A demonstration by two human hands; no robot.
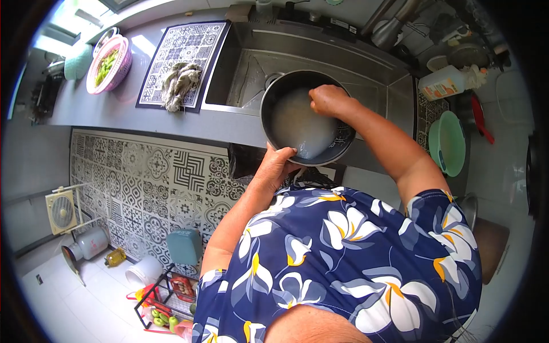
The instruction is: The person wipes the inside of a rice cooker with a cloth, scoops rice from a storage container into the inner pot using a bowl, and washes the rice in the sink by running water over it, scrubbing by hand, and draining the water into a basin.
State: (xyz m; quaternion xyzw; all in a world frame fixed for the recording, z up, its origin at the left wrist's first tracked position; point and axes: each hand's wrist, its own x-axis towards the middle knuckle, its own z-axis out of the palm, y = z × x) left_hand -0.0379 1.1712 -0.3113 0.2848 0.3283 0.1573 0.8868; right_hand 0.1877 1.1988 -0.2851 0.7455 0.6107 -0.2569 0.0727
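Observation:
A round dark pot (342, 146) is at the front edge of the steel sink (246, 74), tilted a little toward me. Cloudy whitish water (300, 123) fills much of it, with pale grains, probably rice, at the bottom. My left hand (277, 164) grips the near rim, its thumb over the edge and its fingers underneath, hidden. Over the far right part of the pot, my right hand (331, 102) is closed, knuckles up, just above the water. Whatever its curled fingers hold, if anything, is hidden.
Left of the sink, a crumpled cloth (180, 86) lies on a patterned mat (189, 43). Farther left stands a pink basket (124, 67) with green vegetables. To the right are a white jug (443, 84) and a green basin (450, 143). A wire rack (166, 291) stands on the floor.

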